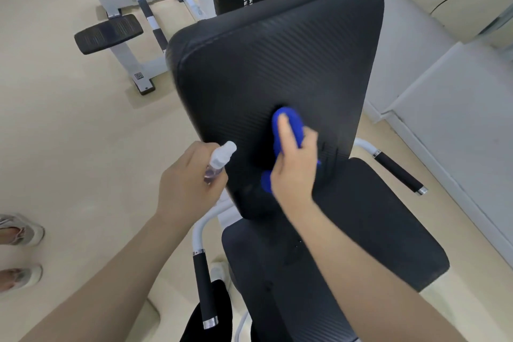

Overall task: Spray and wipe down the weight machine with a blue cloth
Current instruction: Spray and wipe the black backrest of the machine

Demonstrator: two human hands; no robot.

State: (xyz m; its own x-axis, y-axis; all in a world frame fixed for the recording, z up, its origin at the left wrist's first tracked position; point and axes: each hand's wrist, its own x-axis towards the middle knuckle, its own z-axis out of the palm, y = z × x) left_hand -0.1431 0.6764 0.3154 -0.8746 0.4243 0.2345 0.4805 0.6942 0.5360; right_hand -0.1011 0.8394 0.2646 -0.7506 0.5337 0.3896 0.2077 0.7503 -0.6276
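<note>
Your right hand [294, 169] presses a bunched blue cloth [288, 125] against the ribbed black backrest pad [263, 64]; your left hand [188, 178] grips a small clear spray bottle [220, 159] beside it.

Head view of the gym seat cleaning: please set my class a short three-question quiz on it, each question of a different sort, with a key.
1. True or false: the right hand presses the blue cloth on the back pad.
2. Which hand holds the spray bottle?
A. left
B. right
C. neither
3. Fill in: the seat pad lies ____ the back pad.

Key:
1. true
2. A, the left hand
3. below
</note>
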